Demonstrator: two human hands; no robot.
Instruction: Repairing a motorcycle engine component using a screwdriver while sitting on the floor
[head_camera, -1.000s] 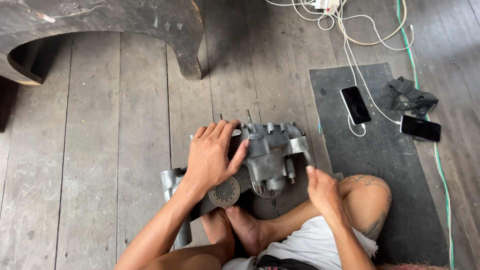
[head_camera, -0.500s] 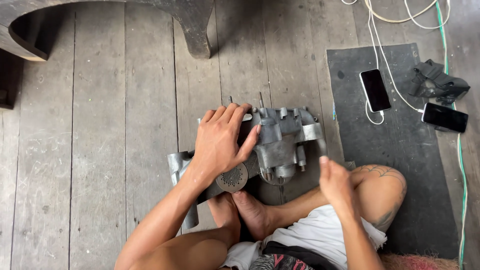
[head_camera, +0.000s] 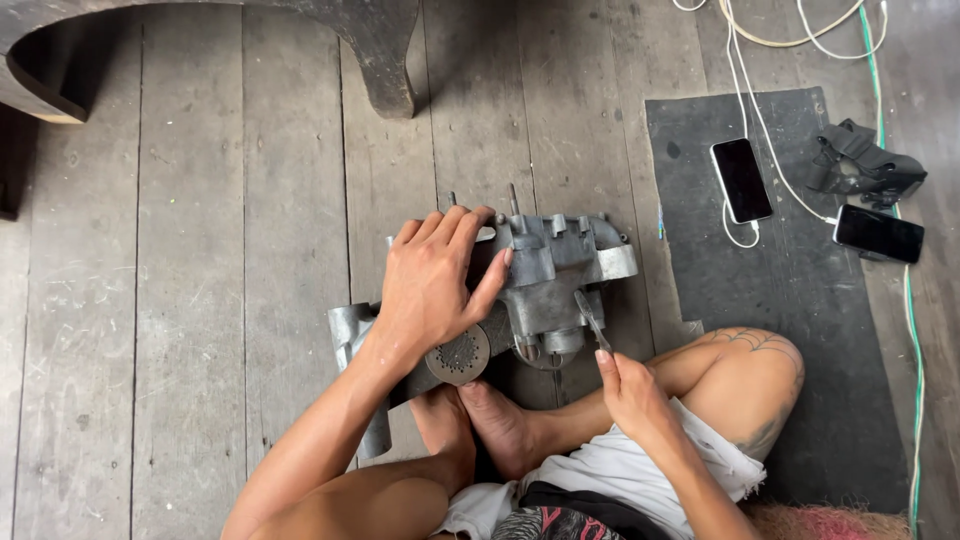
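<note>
A grey metal engine casing (head_camera: 560, 270) lies on the wooden plank floor in front of my crossed legs. My left hand (head_camera: 430, 285) rests flat on its left part, fingers spread over the top. A round toothed gear (head_camera: 458, 355) shows just below that hand. My right hand (head_camera: 625, 390) pinches a thin metal tool (head_camera: 590, 318) whose tip touches the casing's lower right side. My bare feet sit just below the casing.
A dark rubber mat (head_camera: 790, 290) lies to the right with two phones (head_camera: 741, 180) (head_camera: 878, 233) on white cables and a black folded strap (head_camera: 862, 162). A dark curved wooden furniture leg (head_camera: 385, 60) stands at the top. A green cord (head_camera: 915, 350) runs down the right edge.
My right hand has risen from my knee and brought the thin tool against the casing. The left hand stays on the casing. The view has shifted slightly.
</note>
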